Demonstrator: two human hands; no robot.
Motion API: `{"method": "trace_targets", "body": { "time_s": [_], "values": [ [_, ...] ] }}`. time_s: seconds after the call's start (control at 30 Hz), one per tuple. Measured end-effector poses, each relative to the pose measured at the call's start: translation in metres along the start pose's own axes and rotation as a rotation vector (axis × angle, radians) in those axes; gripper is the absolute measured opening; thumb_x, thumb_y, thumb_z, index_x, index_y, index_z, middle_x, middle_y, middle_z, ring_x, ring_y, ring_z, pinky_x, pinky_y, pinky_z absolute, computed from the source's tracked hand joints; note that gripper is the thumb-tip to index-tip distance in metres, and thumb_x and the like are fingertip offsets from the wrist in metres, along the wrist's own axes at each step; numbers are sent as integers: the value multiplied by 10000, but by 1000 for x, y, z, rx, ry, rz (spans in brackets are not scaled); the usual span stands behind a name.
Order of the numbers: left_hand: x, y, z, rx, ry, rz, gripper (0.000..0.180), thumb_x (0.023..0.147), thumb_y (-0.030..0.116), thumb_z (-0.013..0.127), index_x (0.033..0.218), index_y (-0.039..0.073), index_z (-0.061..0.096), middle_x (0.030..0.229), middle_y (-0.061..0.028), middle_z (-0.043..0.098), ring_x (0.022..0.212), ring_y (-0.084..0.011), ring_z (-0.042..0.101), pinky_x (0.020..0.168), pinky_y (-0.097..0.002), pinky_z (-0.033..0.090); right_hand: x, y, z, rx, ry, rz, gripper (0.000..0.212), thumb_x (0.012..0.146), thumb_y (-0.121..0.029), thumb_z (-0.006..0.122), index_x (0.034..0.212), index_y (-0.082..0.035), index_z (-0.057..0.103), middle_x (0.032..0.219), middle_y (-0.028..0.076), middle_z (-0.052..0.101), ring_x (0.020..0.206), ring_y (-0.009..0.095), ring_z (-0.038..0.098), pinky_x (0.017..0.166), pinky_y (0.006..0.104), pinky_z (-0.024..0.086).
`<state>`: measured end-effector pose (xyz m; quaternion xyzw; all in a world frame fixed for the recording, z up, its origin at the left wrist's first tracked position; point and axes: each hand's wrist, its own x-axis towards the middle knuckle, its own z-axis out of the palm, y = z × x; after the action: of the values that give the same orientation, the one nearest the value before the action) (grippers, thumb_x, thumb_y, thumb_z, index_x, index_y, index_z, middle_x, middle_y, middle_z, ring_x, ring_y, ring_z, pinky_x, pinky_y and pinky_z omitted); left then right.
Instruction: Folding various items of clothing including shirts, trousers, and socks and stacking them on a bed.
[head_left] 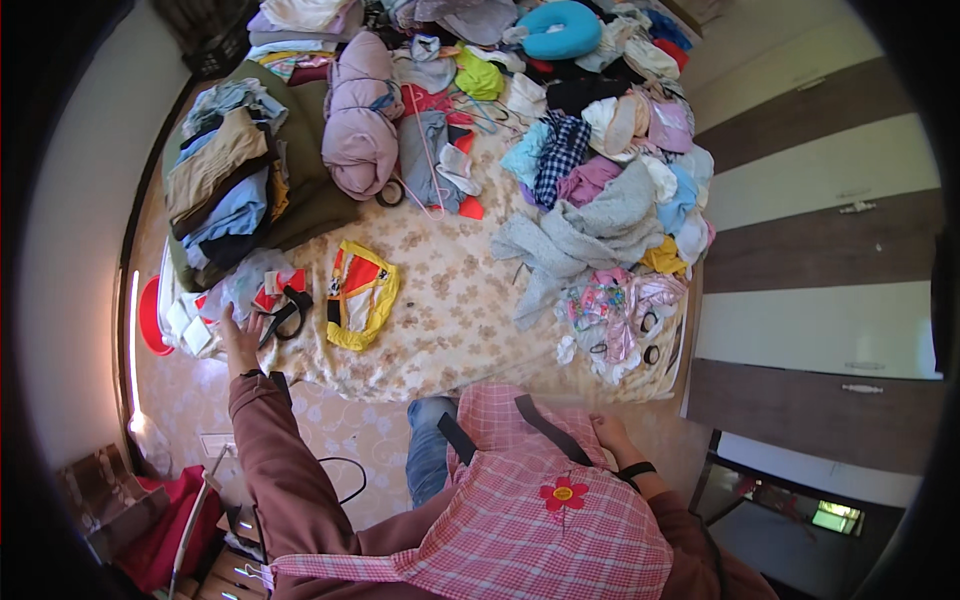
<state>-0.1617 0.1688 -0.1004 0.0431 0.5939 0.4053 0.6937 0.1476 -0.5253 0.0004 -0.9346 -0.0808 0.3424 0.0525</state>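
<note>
Clear plastic bag (240, 282), crumpled, lies on the near left corner of the bed (450, 345), right at the fingertips of my left hand (241, 345); I cannot tell whether they touch it. That hand is open, palm bare, fingers spread forward. Red-and-white packets (287, 286) sit at the bag's right side, though whether any of them are inside it I can't make out through the cloudy plastic. Just right of my left fingers lies a looped black strap (289, 316), and past it a yellow-edged garment (378, 322) is spread flat. To the left of my hand, beyond some white cards (196, 334), a red basin (151, 318) stands beside the bed, its contents hidden. Farther ahead of that hand rises a stack of folded clothes (228, 165), with a dark lattice basket (208, 64) well beyond it, too dim for me to see into. My right hand (614, 434) is beside the edge of my pink checked apron (590, 530); its fingers look bent, but I cannot tell if they grip the cloth. Well to its right, a striped cabinet (815, 235) has its fronts closed.
</note>
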Motion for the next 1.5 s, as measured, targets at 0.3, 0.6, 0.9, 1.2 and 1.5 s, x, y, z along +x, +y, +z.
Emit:
{"method": "trace_targets", "body": {
  "time_s": [0.3,0.6,0.9,1.2,1.5],
  "values": [
    [-14,-49,-10,1007,497,449,676,782,512,575,1031,-114,612,1092,-292,600,1035,-391,569,904,-437,417,-25,-30,14,-10,-61,42,226,792,-244,589,922,-90,691,892,148,668,845,305,639,766,391,497],
    [-94,-150,-59,786,94,391,467,845,136,540,1250,-80,455,1035,-194,596,847,-232,576,727,-333,489,105,-201,28,362,-354,-284,188,807,-141,604,969,-55,647,837,97,676,711,194,642,613,327,501],
    [-280,-270,-124,699,-64,-98,486,846,19,540,1312,-25,408,1157,-208,544,810,-242,629,666,-320,555,279,-450,56,238,403,-683,448,765,-64,601,1203,-82,510,1072,165,549,966,317,556,820,413,471],
    [-293,-276,-135,670,55,-123,253,858,29,549,1106,-22,550,994,-132,632,769,-178,624,653,-274,536,321,-474,-1,-41,541,-896,230,761,-208,637,957,-88,644,934,140,637,899,332,593,790,423,478],
    [-281,-237,-78,745,-310,7,244,852,82,579,1082,-2,579,912,-112,663,703,-152,627,635,-252,524,190,-348,-122,278,160,-681,275,813,-298,623,877,-31,633,834,151,645,767,277,613,667,371,463]
  ]
}}
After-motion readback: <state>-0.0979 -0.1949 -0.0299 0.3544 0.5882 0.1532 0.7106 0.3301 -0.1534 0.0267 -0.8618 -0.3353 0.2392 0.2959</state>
